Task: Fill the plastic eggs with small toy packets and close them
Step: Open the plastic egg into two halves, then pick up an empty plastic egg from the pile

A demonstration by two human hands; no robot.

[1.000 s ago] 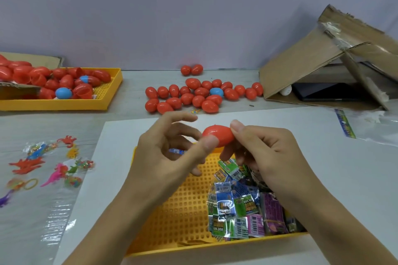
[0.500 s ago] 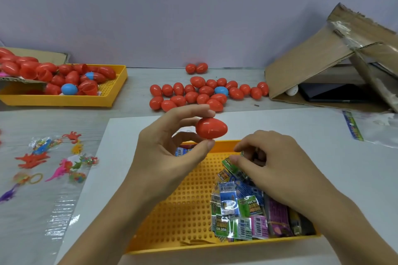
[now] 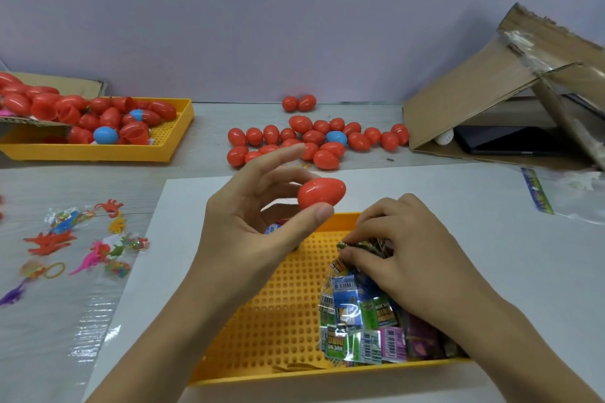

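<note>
Red egg (image 3: pixel 321 192) pinched in left hand (image 3: pixel 258 222), right hand (image 3: pixel 412 249) on packets (image 3: pixel 363 314)

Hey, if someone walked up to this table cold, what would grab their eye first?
Probably the red egg, closed and pinched in the left hand above the near yellow tray. Next, the right hand picking at the colourful toy packets heaped in that tray's right side. Behind, a cluster of red eggs lies on the table.

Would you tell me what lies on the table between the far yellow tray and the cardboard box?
In the head view, a cluster of closed red eggs with one blue egg lies between the far yellow tray and cardboard box.
</note>
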